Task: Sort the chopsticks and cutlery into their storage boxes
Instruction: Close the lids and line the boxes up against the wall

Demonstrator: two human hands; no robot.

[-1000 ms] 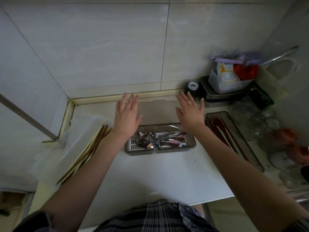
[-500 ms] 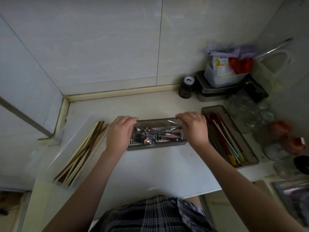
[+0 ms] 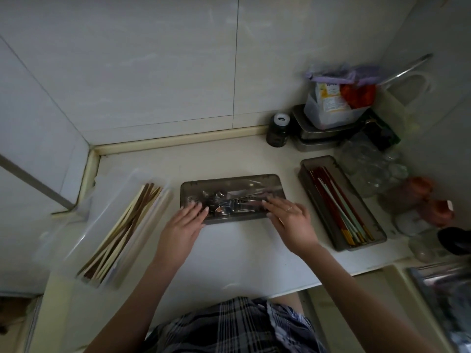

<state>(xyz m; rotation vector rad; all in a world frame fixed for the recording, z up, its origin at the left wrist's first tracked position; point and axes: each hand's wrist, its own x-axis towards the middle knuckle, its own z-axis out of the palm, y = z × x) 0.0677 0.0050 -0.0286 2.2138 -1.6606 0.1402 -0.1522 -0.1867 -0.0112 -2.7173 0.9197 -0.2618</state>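
Note:
A smoky grey cutlery box (image 3: pixel 230 180) lies in the middle of the counter with its clear lid down; spoons and forks show through it. My left hand (image 3: pixel 184 225) rests with straight fingers on the lid's near left corner. My right hand (image 3: pixel 290 220) lies flat on the near right corner. A clear box with wooden chopsticks (image 3: pixel 122 228) sits at the left. An open grey box with red and pale chopsticks (image 3: pixel 340 202) sits at the right.
A dark jar (image 3: pixel 278 131), stacked metal trays (image 3: pixel 321 138) with a plastic tub of packets, and several glass jars (image 3: pixel 374 166) crowd the back right corner. Tiled walls close the back and left. A sink edge (image 3: pixel 443 296) shows at the lower right.
The lid, which lay behind the box a second ago, was pulled over the cutlery box and now sits closed. Both hands went from gripping its ends to lying flat on its near corners.

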